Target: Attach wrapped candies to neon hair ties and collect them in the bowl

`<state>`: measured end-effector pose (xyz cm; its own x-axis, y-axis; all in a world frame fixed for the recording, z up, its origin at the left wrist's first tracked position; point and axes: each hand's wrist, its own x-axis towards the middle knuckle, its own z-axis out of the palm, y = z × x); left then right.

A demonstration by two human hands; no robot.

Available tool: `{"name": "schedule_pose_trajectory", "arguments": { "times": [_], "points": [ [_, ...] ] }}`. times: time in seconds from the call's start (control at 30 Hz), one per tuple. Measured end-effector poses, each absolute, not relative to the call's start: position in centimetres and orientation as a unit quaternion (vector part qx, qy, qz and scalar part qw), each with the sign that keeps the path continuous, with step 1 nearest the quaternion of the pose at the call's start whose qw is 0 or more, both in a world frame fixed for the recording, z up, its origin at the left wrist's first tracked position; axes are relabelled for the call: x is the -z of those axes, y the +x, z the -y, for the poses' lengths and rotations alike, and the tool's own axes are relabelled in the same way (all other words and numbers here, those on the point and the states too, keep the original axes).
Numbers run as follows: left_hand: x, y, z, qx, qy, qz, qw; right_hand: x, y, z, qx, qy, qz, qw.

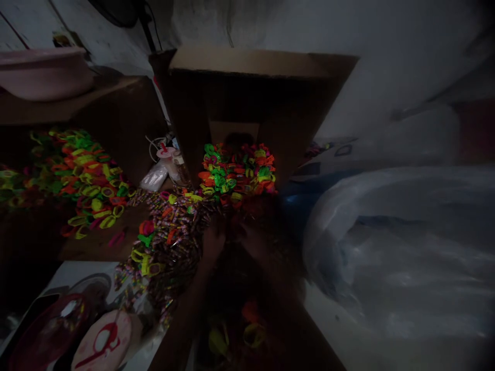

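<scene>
My left hand [214,241] is at the right side of a pile of small striped, candy-like pieces [180,242], and its fingers fade into the shadow. Close beside it, my right hand [249,239] reaches in from the right, its fingers too dark to make out. Whether either hand holds anything is hidden. Just beyond both hands, a heap of neon toy watches [237,172] in green, orange and yellow fills the mouth of an upright cardboard box [251,63]. A few yellow watches [147,264] lie on the striped pieces.
To the left, more neon watches [91,180] spill from another box, with a pink basin [46,74] on top. A drink cup [168,154] stands between the boxes. A large clear plastic bag [406,252] bulges at right. A round pink lid [106,342] is at lower left.
</scene>
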<state>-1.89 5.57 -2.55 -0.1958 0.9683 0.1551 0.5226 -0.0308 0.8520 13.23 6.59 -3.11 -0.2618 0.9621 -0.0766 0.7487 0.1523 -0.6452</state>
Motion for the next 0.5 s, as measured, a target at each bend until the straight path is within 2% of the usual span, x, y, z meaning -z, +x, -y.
{"name": "schedule_pose_trajectory", "arguments": {
  "times": [0.1, 0.17, 0.3, 0.5],
  "points": [
    [1.9, -1.8, -5.3, -0.472, 0.568, -0.619, 0.266, 3.3, 13.2, -7.2, -0.356, -0.553, 0.674, 0.337],
    [1.5, -1.6, -5.1, -0.492, 0.568, -0.6, 0.274, 3.1, 13.1, -7.4, -0.396, -0.533, 0.629, 0.403],
    [1.0, -1.2, -4.8, -0.511, 0.556, -0.581, 0.303, 2.7, 13.3, -7.5, -0.48, -0.52, 0.542, 0.454],
    [0.4, -0.8, -4.7, -0.522, 0.532, -0.587, 0.317, 3.0, 13.7, -7.8, -0.509, -0.497, 0.512, 0.481]
  ]
}}
